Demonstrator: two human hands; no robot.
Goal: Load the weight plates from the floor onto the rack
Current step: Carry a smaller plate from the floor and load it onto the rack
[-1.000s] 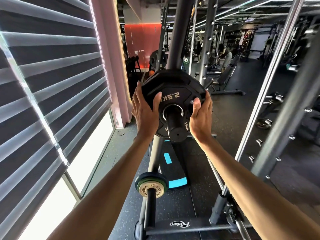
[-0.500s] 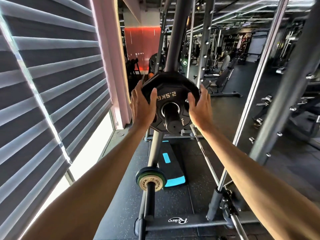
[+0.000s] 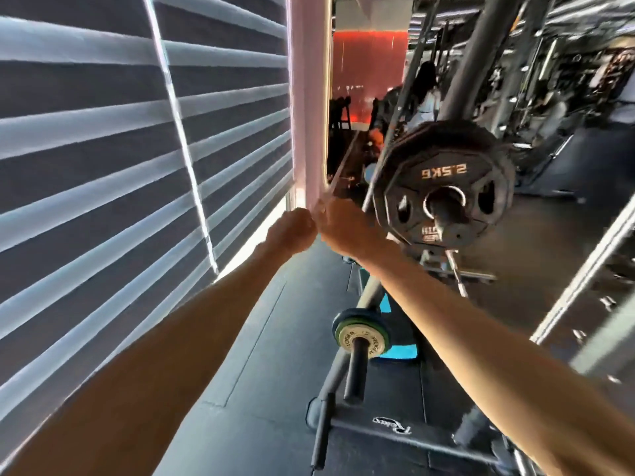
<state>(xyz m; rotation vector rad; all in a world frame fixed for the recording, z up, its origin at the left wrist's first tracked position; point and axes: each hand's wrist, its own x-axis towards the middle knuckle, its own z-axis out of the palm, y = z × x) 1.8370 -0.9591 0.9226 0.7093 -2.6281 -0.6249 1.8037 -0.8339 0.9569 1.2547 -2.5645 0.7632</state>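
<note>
A black 2.5 kg weight plate (image 3: 446, 171) hangs on an upper peg of the dark plate rack (image 3: 479, 67), with no hand on it. Lower down, a small green-rimmed plate (image 3: 361, 333) sits on another peg. Both hands are to the left of the black plate and apart from it. My left hand (image 3: 292, 230) is balled up with curled fingers and holds nothing. My right hand (image 3: 345, 225) shows its back right next to the left one; its fingers are hidden and blurred.
A window with striped blinds (image 3: 120, 159) fills the left side. A black and blue step platform (image 3: 400, 352) lies on the rubber floor behind the rack's base bar (image 3: 395, 436). Steel uprights (image 3: 584, 280) stand at the right, and a person is far back.
Both hands have let go of the black plate and drawn back to the left, coming together. The plate stays on its peg. The view has swung left.
</note>
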